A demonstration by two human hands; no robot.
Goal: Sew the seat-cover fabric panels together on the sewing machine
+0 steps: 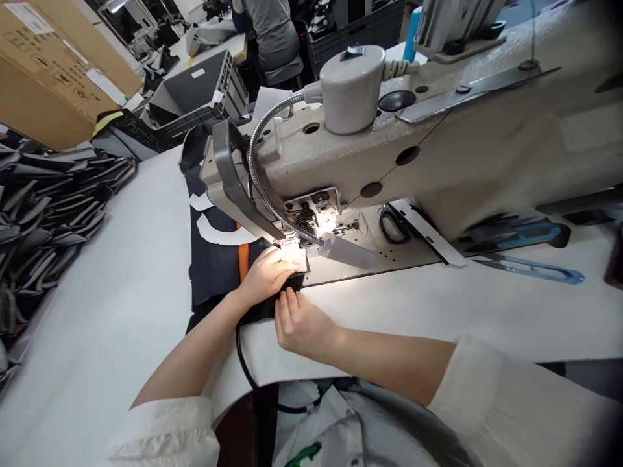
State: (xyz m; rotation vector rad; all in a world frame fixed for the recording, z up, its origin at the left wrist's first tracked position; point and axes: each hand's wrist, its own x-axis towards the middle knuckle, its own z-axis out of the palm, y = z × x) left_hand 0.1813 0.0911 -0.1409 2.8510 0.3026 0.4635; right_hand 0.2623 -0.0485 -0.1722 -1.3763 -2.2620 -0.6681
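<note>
Black fabric (214, 271) with an orange strip (244, 259) and curved white pieces (224, 232) lies under the head of a beige sewing machine (438, 155). My left hand (267, 275) presses a small white piece (294, 257) on the fabric beside the lit needle area, its fingers together. Just below it, my right hand (302, 324) pinches the lower edge of the black fabric, fingertips bent and pressed together. The needle tip itself is hidden by the lamp and guard.
Scissors (394, 225) and a white strip (428, 231) lie on the machine bed. Blue-handled snips (545, 269) rest at the right. Stacked dark pieces (48, 207) fill the far left; a grey crate (199, 91) and a seated person (272, 32) are behind.
</note>
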